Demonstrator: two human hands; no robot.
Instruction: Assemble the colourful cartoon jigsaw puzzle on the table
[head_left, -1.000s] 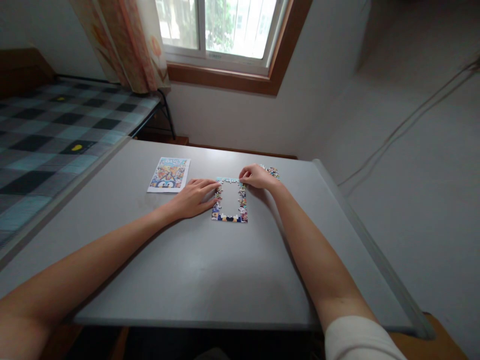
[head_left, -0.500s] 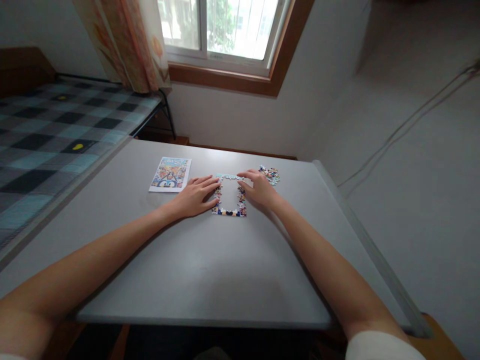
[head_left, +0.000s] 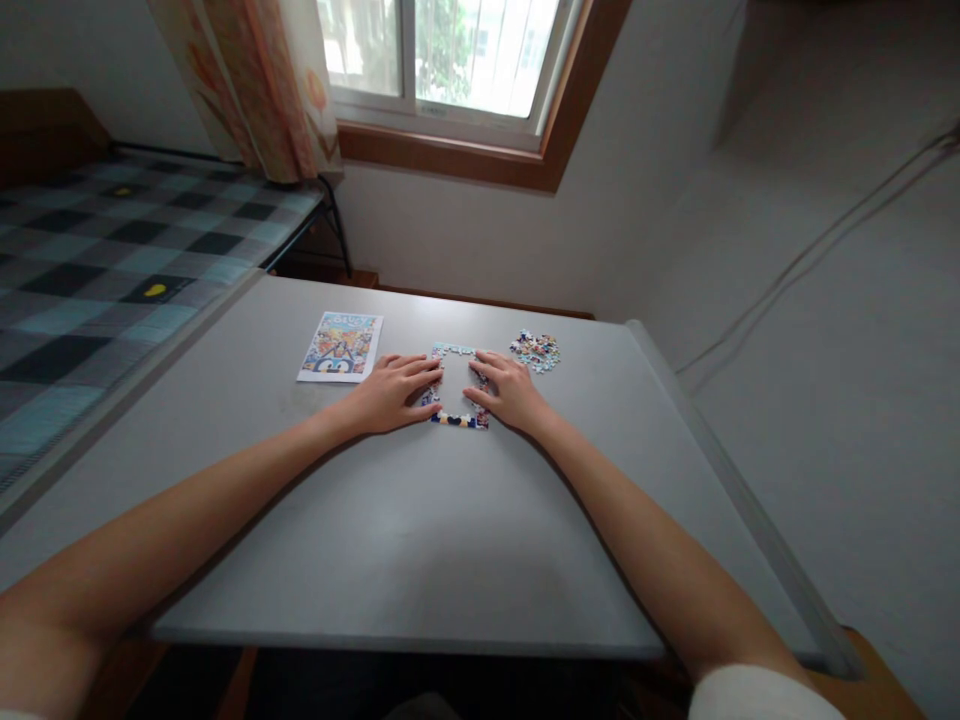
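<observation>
A rectangular jigsaw puzzle border (head_left: 459, 421) lies flat on the table, with bare tabletop inside it. My left hand (head_left: 397, 393) rests with fingers spread on its left side. On the opposite side my right hand (head_left: 510, 390) lies with fingers apart over the right edge, covering much of that strip. Neither hand grips a piece that I can see. Just behind my right hand is a loose heap of jigsaw pieces (head_left: 536, 350). A printed picture sheet (head_left: 341, 347) lies left of the border, close to my left fingers.
The grey table (head_left: 405, 540) has a raised rim (head_left: 742, 500) along its right side. A bed with a checked cover (head_left: 150, 240) stands at the left. Behind are a curtain (head_left: 255, 90) and a window (head_left: 450, 60). A cable (head_left: 810, 240) hangs on the right wall.
My right hand has moved down along the border's right side and flattened onto it. The border's right side has shifted slightly inward. My left hand stays nearly in place.
</observation>
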